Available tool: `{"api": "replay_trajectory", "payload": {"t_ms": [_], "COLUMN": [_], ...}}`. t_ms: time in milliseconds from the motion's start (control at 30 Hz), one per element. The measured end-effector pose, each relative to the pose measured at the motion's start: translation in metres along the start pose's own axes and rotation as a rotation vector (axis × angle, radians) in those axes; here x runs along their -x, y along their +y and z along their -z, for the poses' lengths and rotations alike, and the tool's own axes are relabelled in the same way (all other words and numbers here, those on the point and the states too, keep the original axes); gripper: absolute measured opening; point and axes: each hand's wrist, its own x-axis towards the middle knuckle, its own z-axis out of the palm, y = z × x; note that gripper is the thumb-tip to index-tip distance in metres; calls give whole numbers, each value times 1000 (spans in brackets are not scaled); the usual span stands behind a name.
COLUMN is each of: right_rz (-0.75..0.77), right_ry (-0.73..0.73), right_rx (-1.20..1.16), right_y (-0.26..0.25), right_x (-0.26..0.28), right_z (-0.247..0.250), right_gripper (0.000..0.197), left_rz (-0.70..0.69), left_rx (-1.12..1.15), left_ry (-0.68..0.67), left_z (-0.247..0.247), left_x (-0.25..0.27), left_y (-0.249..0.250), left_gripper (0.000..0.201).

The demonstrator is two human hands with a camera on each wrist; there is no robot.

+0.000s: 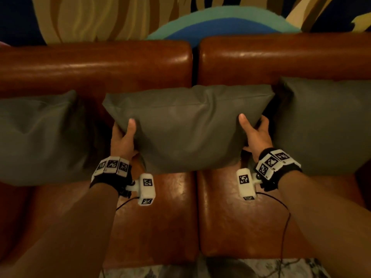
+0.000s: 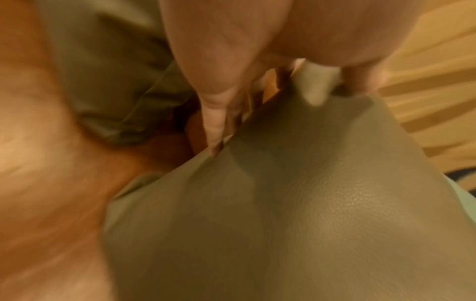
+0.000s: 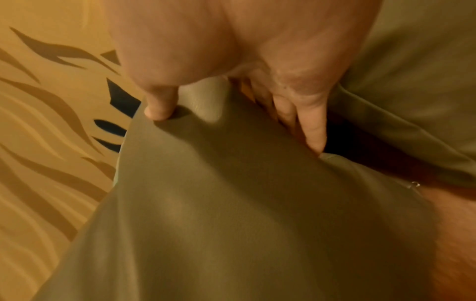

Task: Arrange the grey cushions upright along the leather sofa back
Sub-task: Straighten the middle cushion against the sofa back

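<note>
A grey middle cushion (image 1: pixel 186 127) stands upright against the brown leather sofa back (image 1: pixel 96 65), over the gap between two seats. My left hand (image 1: pixel 123 135) grips its left edge, thumb on the front face and fingers behind. My right hand (image 1: pixel 255 133) grips its right edge the same way. In the left wrist view the cushion (image 2: pixel 296 203) fills the lower right below my left hand (image 2: pixel 231 85). The right wrist view shows the cushion (image 3: pixel 231 203) under my right hand (image 3: pixel 231 101). A second grey cushion (image 1: pixel 38 137) leans at the left, a third (image 1: pixel 325 125) at the right.
The brown leather seat (image 1: pixel 156 217) lies bare in front of the cushions. A painted wall (image 1: pixel 120 17) with tan, blue and teal shapes rises behind the sofa. A black cable (image 1: pixel 285 227) hangs from my right wrist over the seat. Patterned floor (image 1: pixel 160 271) shows at the bottom.
</note>
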Motion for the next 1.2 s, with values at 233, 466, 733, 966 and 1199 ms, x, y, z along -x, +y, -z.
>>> {"api": "replay_trajectory", "payload": {"t_ms": [233,466,733,966,1199], "right_rz": [-147,-328,-88,17,13], "right_ry": [33,96,516,339,442], "right_rx": [-100,243,108,-11,-26], "right_y": [78,130,30,0,17], "right_x": [14,-20,-126,-177,-189], "right_z": [57,209,359,396,438], "right_gripper": [6,9,76,77,79], "left_rz": [350,295,411,550,478], "left_rx": [-333,-718,-268,124,89], "left_ry": [64,-324,-311,-394,-406], "left_z": [2,-134,-363,-441,-493], "left_x": [49,87,103,127,141], "left_y": [-77,-151,-65,-51,-58], "left_gripper": [41,10,56,63,77]}}
